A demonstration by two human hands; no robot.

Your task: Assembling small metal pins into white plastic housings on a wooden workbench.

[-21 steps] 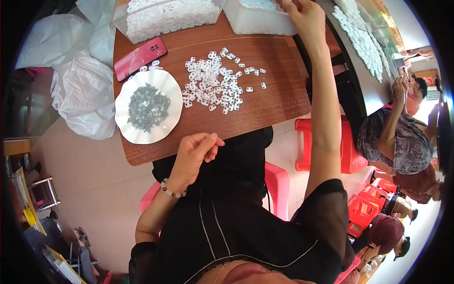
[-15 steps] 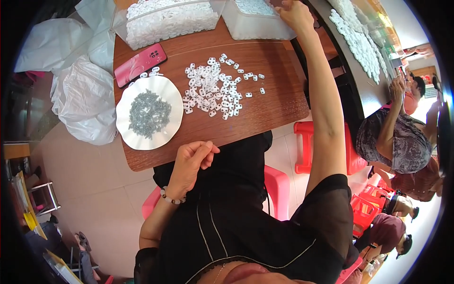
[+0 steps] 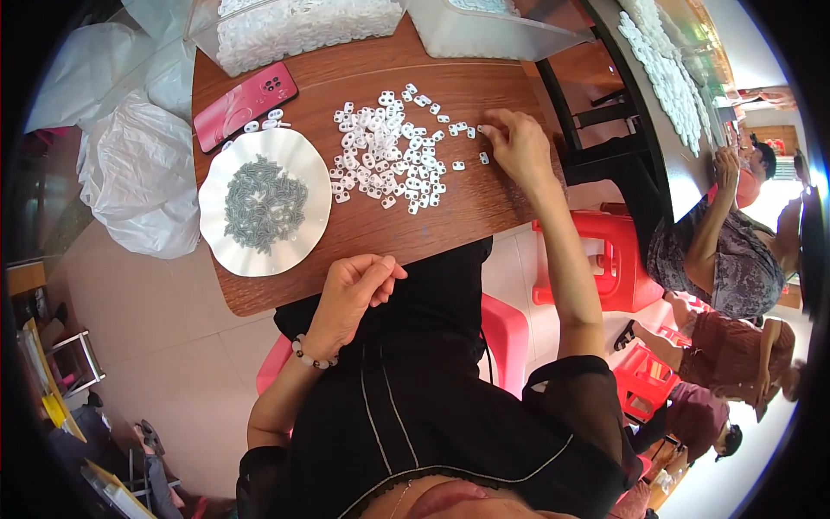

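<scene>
Over table [image 3: 488,195]: right hand [image 3: 523,151] back from bin [image 3: 458,39], near white pieces [image 3: 380,143]; reach complete. Left hand [image 3: 353,290] apart, loosely curled. Contents of either: cannot tell.

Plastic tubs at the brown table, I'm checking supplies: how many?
2: left tub and right tub, at the far side of the table; others may be hidden.

Head view, steeply down from your head.
Left one of your camera pair, wide fisheye; sits close over your torso [image 3: 467,432], tabletop [image 3: 484,203] farther ahead, floor [image 3: 164,381] off left.
</scene>
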